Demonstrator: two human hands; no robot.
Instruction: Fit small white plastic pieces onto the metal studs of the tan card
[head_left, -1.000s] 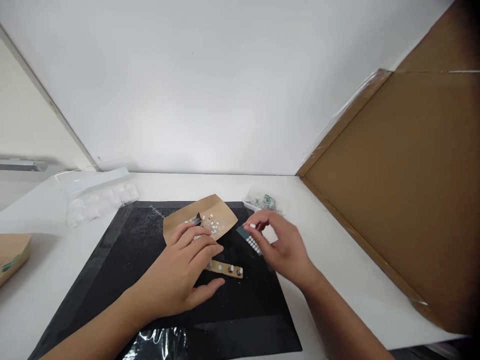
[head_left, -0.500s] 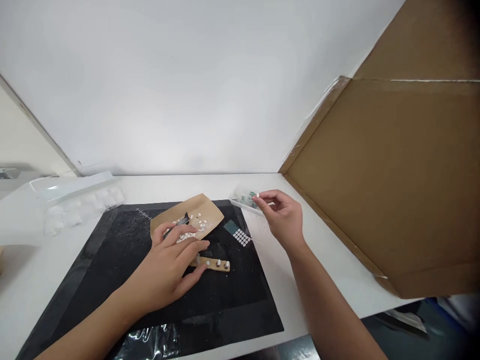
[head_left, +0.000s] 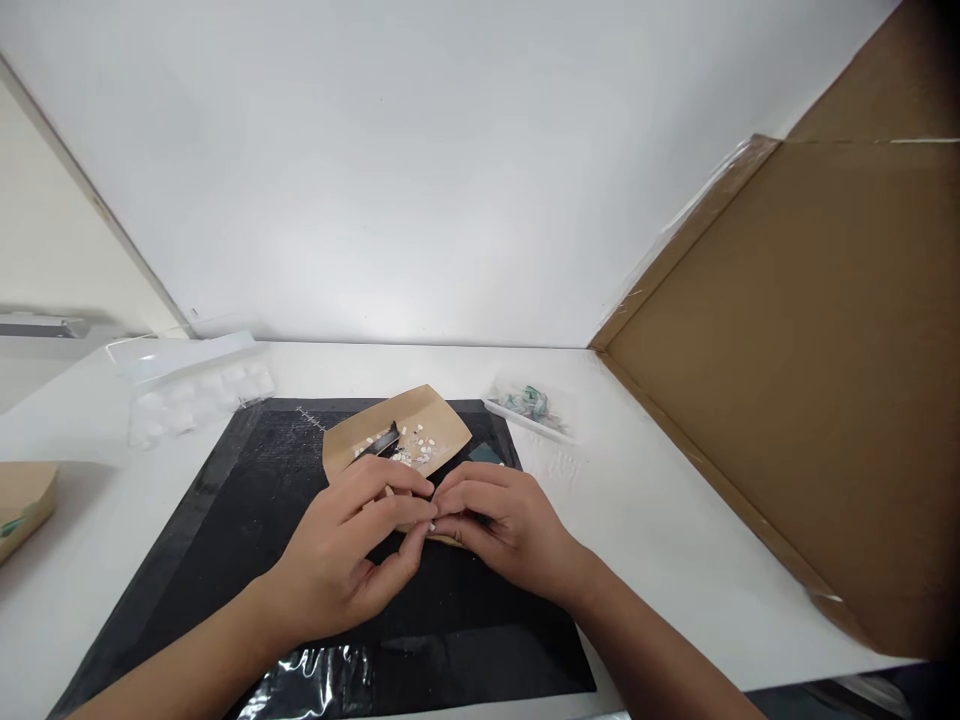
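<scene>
My left hand (head_left: 356,545) and my right hand (head_left: 510,520) meet above the black mat (head_left: 487,640), fingertips touching. A small white piece (head_left: 432,527) shows between the pinched fingers and thumbs of both hands; its exact kind is too small to tell. Under the hands lies a narrow tan strip (head_left: 445,541), with only its near edge showing. Just behind my left hand stands a tan paper tray (head_left: 439,405) holding scattered white bits and a dark, slim tool (head_left: 382,440). A dark green sheet (head_left: 484,454) is partly covered by my right hand.
A clear plastic box (head_left: 529,405) with green and clear pieces sits at the back right, near tiny clear bits (head_left: 564,465). Translucent packs (head_left: 202,395) lie at the back left. Another tan tray (head_left: 30,500) is at the left edge. Cardboard (head_left: 795,380) stands along the right.
My right hand has come from beside the clear box, left and down to my left hand, with a small white piece in its fingers. Left fingers have closed inward. The view has shifted slightly left.
</scene>
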